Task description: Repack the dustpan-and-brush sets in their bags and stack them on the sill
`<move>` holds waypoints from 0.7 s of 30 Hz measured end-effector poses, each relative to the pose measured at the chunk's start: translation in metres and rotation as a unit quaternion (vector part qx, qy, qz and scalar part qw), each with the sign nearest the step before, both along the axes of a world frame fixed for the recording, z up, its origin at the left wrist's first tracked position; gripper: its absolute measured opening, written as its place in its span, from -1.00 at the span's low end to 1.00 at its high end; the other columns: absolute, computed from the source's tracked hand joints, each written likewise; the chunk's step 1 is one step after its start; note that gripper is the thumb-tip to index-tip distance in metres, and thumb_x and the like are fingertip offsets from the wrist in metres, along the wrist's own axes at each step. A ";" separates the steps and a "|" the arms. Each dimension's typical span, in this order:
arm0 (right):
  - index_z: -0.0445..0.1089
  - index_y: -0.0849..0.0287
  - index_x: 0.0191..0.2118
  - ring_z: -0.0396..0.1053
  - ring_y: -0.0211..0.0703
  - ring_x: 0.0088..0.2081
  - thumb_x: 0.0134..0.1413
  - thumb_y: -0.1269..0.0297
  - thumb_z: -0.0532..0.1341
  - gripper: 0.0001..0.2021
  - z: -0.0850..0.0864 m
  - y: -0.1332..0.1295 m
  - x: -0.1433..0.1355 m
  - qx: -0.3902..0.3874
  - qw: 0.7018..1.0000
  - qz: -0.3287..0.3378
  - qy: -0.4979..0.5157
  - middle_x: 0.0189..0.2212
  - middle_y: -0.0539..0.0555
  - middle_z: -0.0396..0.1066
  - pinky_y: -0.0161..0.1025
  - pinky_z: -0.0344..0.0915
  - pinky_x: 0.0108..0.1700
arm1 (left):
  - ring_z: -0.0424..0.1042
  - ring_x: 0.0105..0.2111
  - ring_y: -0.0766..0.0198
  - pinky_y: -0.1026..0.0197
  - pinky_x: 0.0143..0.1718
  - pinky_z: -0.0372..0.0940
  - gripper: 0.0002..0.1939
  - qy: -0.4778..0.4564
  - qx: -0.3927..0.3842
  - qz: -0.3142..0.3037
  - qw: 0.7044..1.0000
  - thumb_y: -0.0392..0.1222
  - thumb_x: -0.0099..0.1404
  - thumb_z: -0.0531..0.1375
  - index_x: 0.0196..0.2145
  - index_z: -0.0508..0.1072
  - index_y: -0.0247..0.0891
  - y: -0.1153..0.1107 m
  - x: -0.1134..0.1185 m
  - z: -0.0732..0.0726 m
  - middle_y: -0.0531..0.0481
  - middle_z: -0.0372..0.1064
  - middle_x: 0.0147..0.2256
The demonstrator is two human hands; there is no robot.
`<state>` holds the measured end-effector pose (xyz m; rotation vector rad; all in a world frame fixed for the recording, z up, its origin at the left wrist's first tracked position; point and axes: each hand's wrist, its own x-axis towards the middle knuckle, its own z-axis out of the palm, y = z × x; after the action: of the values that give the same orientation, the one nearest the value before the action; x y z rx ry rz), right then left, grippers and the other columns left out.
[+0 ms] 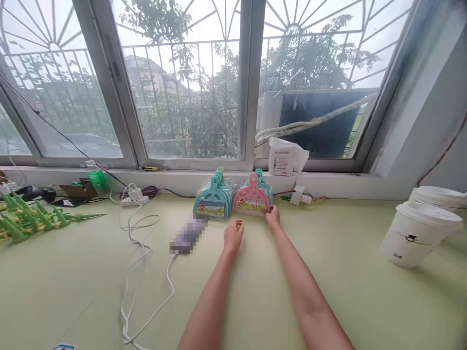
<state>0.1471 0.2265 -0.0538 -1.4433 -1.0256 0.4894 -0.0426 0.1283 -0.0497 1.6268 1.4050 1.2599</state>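
A pink mini dustpan (253,197) in clear wrapping, with a printed label across it, stands at the front of a short row near the window sill. Behind it, teal dustpans (260,176) show at the top and right side. My right hand (273,216) pinches the lower right edge of the pink one. Just in front of its lower left side is my left hand (233,236), fingers loosely bent and apart, with nothing visible in them. To the left stands a second row of wrapped teal dustpans (213,199), each with a hole in its handle.
A phone-like blurred object (188,235) with a white cable (136,287) lies left of my arms. Green spiky pieces (22,218) are piled at far left. White paper cups (419,236) stand at right. A white package (286,158) sits on the sill.
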 end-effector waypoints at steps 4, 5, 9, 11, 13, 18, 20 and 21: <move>0.25 0.14 -0.33 0.36 0.10 -0.17 -0.17 0.38 0.17 -0.83 -0.005 0.037 -0.006 0.008 0.995 -0.092 -0.035 -0.30 0.25 0.42 -0.02 0.23 -0.06 | 0.32 -0.02 0.03 -0.05 0.10 0.03 -0.80 0.072 -0.003 0.008 0.997 -0.19 0.20 0.08 -0.24 0.46 -0.09 -0.004 0.003 0.000 -0.10 0.45 -0.13; 0.27 0.16 -0.31 0.33 0.11 -0.12 -0.15 0.40 0.16 -0.82 -0.007 0.044 -0.006 0.015 0.991 -0.119 -0.056 -0.24 0.28 0.40 -0.01 0.21 -0.02 | 0.31 -0.01 0.03 -0.06 0.11 0.02 -0.78 0.082 -0.009 0.009 0.997 -0.20 0.20 0.07 -0.24 0.47 -0.10 -0.005 0.003 0.000 -0.10 0.45 -0.12; 0.29 0.22 -0.26 0.22 0.13 0.05 -0.09 0.41 0.17 -0.82 -0.014 0.060 0.000 0.029 0.974 -0.189 -0.119 -0.10 0.33 0.32 0.02 0.11 0.10 | 0.29 -0.01 0.03 -0.06 0.12 0.00 -0.75 0.082 -0.013 0.002 0.997 -0.22 0.20 0.05 -0.23 0.49 -0.13 -0.008 0.006 0.002 -0.11 0.45 -0.11; 0.29 0.23 -0.24 0.23 0.11 0.04 -0.05 0.40 0.18 -0.82 -0.017 0.061 0.004 0.020 0.973 -0.194 -0.122 -0.11 0.32 0.32 0.01 0.13 0.09 | 0.29 -0.01 0.02 -0.07 0.13 -0.01 -0.75 0.072 -0.010 -0.001 0.997 -0.24 0.19 0.06 -0.24 0.49 -0.12 -0.008 0.007 0.001 -0.11 0.44 -0.13; 0.29 0.22 -0.23 0.26 0.10 0.01 -0.03 0.38 0.18 -0.82 -0.020 0.060 0.008 0.000 0.974 -0.190 -0.123 -0.13 0.29 0.33 0.00 0.15 0.07 | 0.28 -0.01 0.02 -0.08 0.14 -0.02 -0.76 0.066 -0.015 -0.002 0.998 -0.25 0.19 0.06 -0.25 0.50 -0.12 -0.008 0.007 0.000 -0.11 0.44 -0.13; 0.30 0.22 -0.19 0.19 0.20 0.08 0.00 0.34 0.19 -0.80 -0.021 0.055 0.020 -0.054 0.964 -0.232 -0.121 -0.04 0.34 0.27 0.10 0.15 0.06 | 0.25 0.03 0.00 -0.08 0.16 -0.06 -0.74 0.081 -0.018 -0.009 0.997 -0.25 0.21 0.05 -0.22 0.50 -0.14 -0.009 0.009 0.000 -0.13 0.42 -0.09; 0.30 0.24 -0.20 0.11 0.25 0.14 -0.03 0.35 0.22 -0.77 -0.021 0.058 0.022 -0.052 0.957 -0.254 -0.128 0.03 0.39 0.20 0.12 0.13 0.08 | 0.24 0.04 0.01 -0.07 0.17 -0.06 -0.74 0.093 -0.019 -0.010 0.995 -0.25 0.22 0.04 -0.21 0.50 -0.15 -0.010 0.009 0.001 -0.13 0.42 -0.08; 0.29 0.25 -0.19 0.09 0.25 0.16 -0.05 0.36 0.24 -0.75 -0.021 0.060 0.023 -0.044 0.957 -0.255 -0.130 0.06 0.40 0.17 0.12 0.13 0.10 | 0.24 0.04 0.02 -0.06 0.17 -0.05 -0.74 0.100 -0.022 -0.009 0.995 -0.24 0.23 0.04 -0.20 0.49 -0.15 -0.011 0.009 0.002 -0.12 0.42 -0.08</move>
<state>0.1701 0.2864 -0.0748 -1.8107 -0.7931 -0.0320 -0.0338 0.1173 -0.0474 1.7723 1.5220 1.0716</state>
